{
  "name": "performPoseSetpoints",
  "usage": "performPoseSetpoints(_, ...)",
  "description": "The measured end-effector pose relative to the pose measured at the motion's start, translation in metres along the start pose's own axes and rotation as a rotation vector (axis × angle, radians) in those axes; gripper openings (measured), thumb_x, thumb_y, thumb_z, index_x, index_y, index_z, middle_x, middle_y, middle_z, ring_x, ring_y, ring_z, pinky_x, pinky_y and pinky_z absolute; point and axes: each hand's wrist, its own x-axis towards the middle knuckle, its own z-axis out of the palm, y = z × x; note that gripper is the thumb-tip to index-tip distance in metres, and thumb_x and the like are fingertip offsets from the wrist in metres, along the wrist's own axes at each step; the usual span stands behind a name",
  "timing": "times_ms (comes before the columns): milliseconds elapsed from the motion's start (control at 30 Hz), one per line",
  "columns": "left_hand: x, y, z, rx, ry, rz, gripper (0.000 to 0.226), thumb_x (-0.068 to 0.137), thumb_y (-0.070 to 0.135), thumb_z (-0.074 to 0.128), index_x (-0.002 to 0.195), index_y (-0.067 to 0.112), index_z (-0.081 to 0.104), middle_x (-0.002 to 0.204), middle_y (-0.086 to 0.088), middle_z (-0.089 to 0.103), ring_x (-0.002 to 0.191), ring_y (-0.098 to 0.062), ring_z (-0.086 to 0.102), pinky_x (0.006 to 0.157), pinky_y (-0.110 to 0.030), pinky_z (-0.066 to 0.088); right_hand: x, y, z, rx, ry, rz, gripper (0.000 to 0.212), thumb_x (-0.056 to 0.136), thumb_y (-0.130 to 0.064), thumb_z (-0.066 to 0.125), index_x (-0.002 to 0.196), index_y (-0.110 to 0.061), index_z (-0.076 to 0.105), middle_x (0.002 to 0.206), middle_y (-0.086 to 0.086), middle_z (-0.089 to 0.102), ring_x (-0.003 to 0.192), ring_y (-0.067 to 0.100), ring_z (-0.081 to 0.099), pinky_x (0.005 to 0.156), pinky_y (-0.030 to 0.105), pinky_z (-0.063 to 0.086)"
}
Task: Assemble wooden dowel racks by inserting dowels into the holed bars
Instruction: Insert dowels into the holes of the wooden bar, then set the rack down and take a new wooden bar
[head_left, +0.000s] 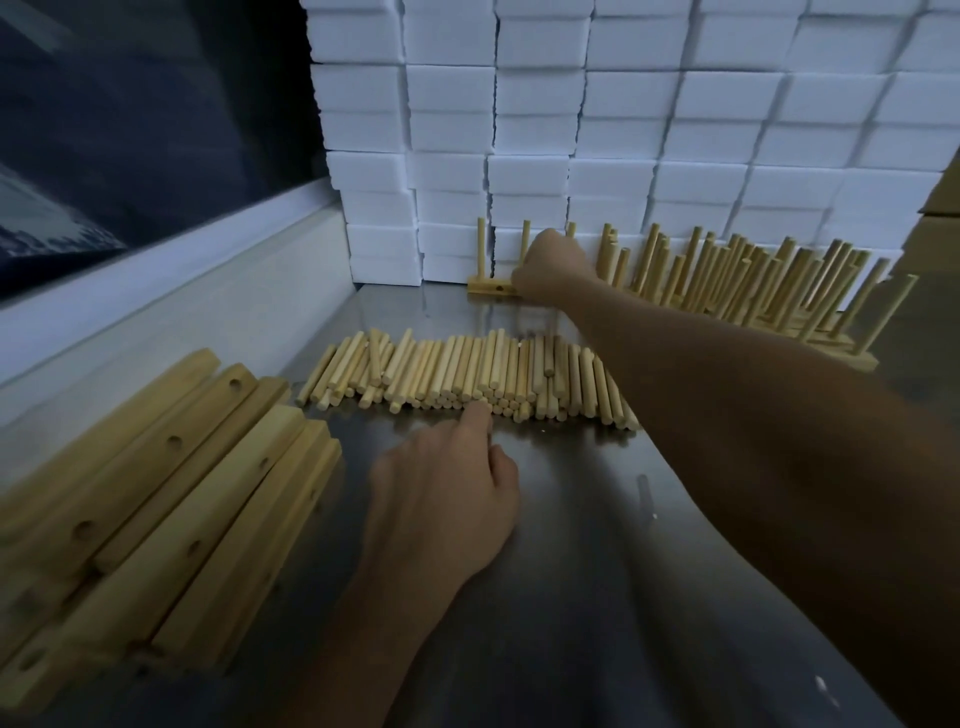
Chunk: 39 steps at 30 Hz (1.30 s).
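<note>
Head view: your two hands over a steel table (571, 571).
Right hand (550, 270): upper centre, grasping the rack bar (491, 287) with upright dowels.
Left hand (447, 493): centre, fingers relaxed, index touching the loose dowels (467, 374).
Holed bars (156, 493): lower left, stacked.

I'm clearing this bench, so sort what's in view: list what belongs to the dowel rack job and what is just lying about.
Part of the job:
- loose dowels, left hand reaching them
- holed bars, stacked at left
- rack being set down, right hand on it
- finished racks

Just there:
- white foam blocks
- metal table
- cardboard box
</note>
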Motion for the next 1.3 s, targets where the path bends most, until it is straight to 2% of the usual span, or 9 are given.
performPoseSetpoints(67,0.0,0.0,0.001,-0.005,-0.002,0.0,0.009,0.098,0.041,0.041,0.103,0.034,0.043,0.072,0.011,0.047,0.062,0.0,0.038,0.053,-0.018,0.014,-0.007,-0.007,-0.008,0.001,-0.003,-0.025,0.003,0.083,-0.013,0.056,0.082,-0.012,0.053,0.074,0.001,0.053,0.071,0.02,0.055,0.057,0.029,0.048)
performPoseSetpoints(167,-0.001,0.001,0.0,-0.005,-0.01,-0.007,0.009,0.098,0.04,0.043,0.102,0.033,0.045,0.071,0.012,0.044,0.06,0.0,0.034,0.052,-0.019,0.014,-0.021,-0.016,-0.015,0.023,-0.013,-0.043,0.018,0.085,-0.016,0.06,0.102,-0.009,0.063,0.092,0.005,0.066,0.085,0.021,0.064,0.079,0.039,0.058)
performPoseSetpoints(267,-0.002,0.0,-0.001,-0.006,-0.022,-0.008,0.007,0.097,0.038,0.045,0.099,0.031,0.045,0.069,0.012,0.04,0.058,-0.001,0.031,0.051,-0.021,0.015,-0.04,-0.024,-0.022,0.056,0.007,-0.073,0.022,0.085,-0.017,0.061,0.106,-0.01,0.066,0.098,0.006,0.068,0.088,0.021,0.065,0.083,0.041,0.059)
performPoseSetpoints(433,-0.001,0.001,-0.003,-0.001,-0.042,-0.01,0.012,0.097,0.036,0.046,0.102,0.027,0.053,0.077,0.011,0.047,0.061,-0.006,0.035,0.054,-0.029,0.023,-0.088,-0.025,-0.044,0.136,0.066,-0.091,0.019,0.087,-0.012,0.059,0.102,-0.007,0.07,0.093,0.007,0.071,0.085,0.02,0.068,0.08,0.038,0.06)
performPoseSetpoints(633,0.0,0.004,-0.004,0.019,-0.058,0.01,0.013,0.095,0.03,0.049,0.096,0.021,0.057,0.089,-0.001,0.065,0.075,-0.022,0.054,0.068,-0.033,0.038,-0.15,-0.006,-0.068,0.21,0.177,-0.11,0.016,0.091,-0.013,0.059,0.099,-0.01,0.073,0.083,-0.006,0.064,0.076,0.004,0.061,0.068,0.017,0.05)
performPoseSetpoints(800,-0.003,0.004,-0.009,0.122,0.091,-0.015,0.018,0.093,0.031,0.05,0.078,0.024,0.055,0.068,0.008,0.052,0.069,-0.017,0.047,0.086,-0.042,0.022,-0.192,0.015,-0.07,0.329,0.279,-0.028,0.014,0.092,-0.014,0.059,0.094,-0.013,0.072,0.077,-0.007,0.066,0.074,0.008,0.065,0.066,0.021,0.054)
performPoseSetpoints(933,-0.009,0.005,-0.014,0.236,0.102,-0.11,0.019,0.092,0.036,0.051,0.086,0.023,0.064,0.078,0.005,0.06,0.096,-0.025,0.059,0.111,-0.062,0.016,-0.223,0.036,-0.056,0.384,0.317,0.025,0.013,0.093,-0.015,0.059,0.088,-0.022,0.068,0.076,-0.01,0.066,0.071,0.004,0.063,0.063,0.018,0.051)
performPoseSetpoints(1033,-0.011,0.006,-0.018,0.337,0.027,-0.19,0.027,0.091,0.041,0.046,0.095,0.023,0.066,0.099,-0.003,0.066,0.114,-0.033,0.055,0.11,-0.07,0.01,-0.232,0.044,-0.051,0.376,0.36,0.045,0.014,0.093,-0.015,0.059,0.093,-0.023,0.07,0.076,-0.017,0.063,0.071,-0.003,0.06,0.058,0.006,0.04)
performPoseSetpoints(1300,-0.01,0.003,-0.022,0.418,0.062,-0.168,0.026,0.09,0.038,0.049,0.101,0.021,0.066,0.115,-0.008,0.06,0.118,-0.032,0.051,0.11,-0.066,0.018,-0.23,0.044,-0.051,0.338,0.345,0.03,0.013,0.093,-0.015,0.059,0.094,-0.02,0.071,0.075,-0.018,0.061,0.07,-0.003,0.058,0.056,0.005,0.039)
